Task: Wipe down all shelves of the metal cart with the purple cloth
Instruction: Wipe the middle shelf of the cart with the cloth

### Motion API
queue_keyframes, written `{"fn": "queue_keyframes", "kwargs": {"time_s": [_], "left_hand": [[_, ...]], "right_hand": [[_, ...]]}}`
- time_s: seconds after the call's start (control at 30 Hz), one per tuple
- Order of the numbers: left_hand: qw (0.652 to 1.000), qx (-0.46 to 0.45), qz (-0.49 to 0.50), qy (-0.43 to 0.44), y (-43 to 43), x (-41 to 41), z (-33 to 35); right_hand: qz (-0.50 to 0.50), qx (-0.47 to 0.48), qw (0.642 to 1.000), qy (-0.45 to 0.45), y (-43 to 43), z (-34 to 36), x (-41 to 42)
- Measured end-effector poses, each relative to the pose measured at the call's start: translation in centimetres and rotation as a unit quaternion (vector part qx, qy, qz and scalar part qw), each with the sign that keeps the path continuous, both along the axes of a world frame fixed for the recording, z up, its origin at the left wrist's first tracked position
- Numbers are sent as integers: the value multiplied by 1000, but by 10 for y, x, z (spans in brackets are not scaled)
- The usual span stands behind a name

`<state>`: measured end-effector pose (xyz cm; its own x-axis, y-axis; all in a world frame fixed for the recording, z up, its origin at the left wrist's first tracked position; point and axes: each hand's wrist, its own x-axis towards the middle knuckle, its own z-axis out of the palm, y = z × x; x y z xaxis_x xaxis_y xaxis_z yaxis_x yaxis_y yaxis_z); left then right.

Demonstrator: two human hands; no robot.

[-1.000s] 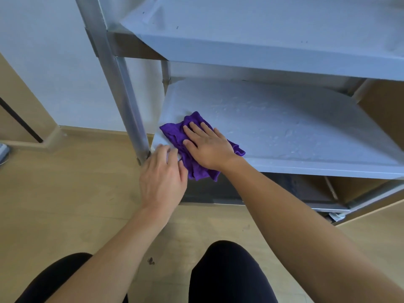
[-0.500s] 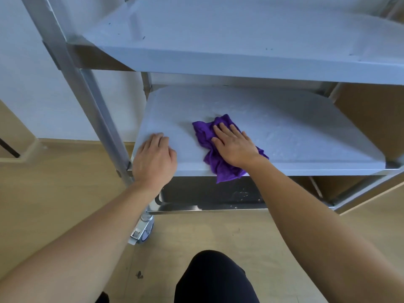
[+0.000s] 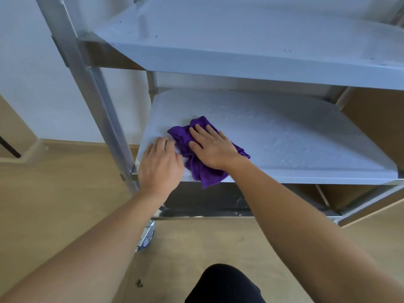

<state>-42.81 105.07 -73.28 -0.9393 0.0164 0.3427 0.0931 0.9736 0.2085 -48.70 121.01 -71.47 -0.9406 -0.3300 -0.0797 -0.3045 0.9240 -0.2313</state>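
Note:
The purple cloth (image 3: 192,149) lies crumpled on the middle shelf (image 3: 295,136) of the metal cart, near its front left corner, one end hanging over the front edge. My right hand (image 3: 213,148) presses flat on the cloth with straight fingers. My left hand (image 3: 160,165) rests palm down on the shelf's front left corner, right beside the cloth, holding nothing. The shelf surface right of the cloth looks wet and beaded.
The top shelf (image 3: 240,40) overhangs the middle one. The bottom shelf (image 3: 207,206) shows dark below. A cart post (image 3: 91,88) stands at left with a caster wheel (image 3: 147,237) on the wooden floor. A white wall is behind; brown cardboard (image 3: 376,119) sits at right.
My right hand slid the cloth right along the shelf, then back left toward my left hand. My left hand stayed at the shelf's front left corner. The view shifted.

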Motion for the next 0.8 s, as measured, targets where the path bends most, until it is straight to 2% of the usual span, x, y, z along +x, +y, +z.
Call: {"fn": "queue_keyframes", "kwargs": {"time_s": [0.1,0.27,0.43,0.8], "left_hand": [[1000,21,6,-3,2,1,1],[998,44,45,6,2,3,-2],[997,38,64,5,4,1,-7],[998,11,62,16,4,-7,-17]], "right_hand": [[-19,7,1000,-4,6,1,-8],[76,11,997,-1,-4,-3,-3],[106,4,994,14,-30,-3,-24],[62,-2,998,26,-87,-8,-124]]}}
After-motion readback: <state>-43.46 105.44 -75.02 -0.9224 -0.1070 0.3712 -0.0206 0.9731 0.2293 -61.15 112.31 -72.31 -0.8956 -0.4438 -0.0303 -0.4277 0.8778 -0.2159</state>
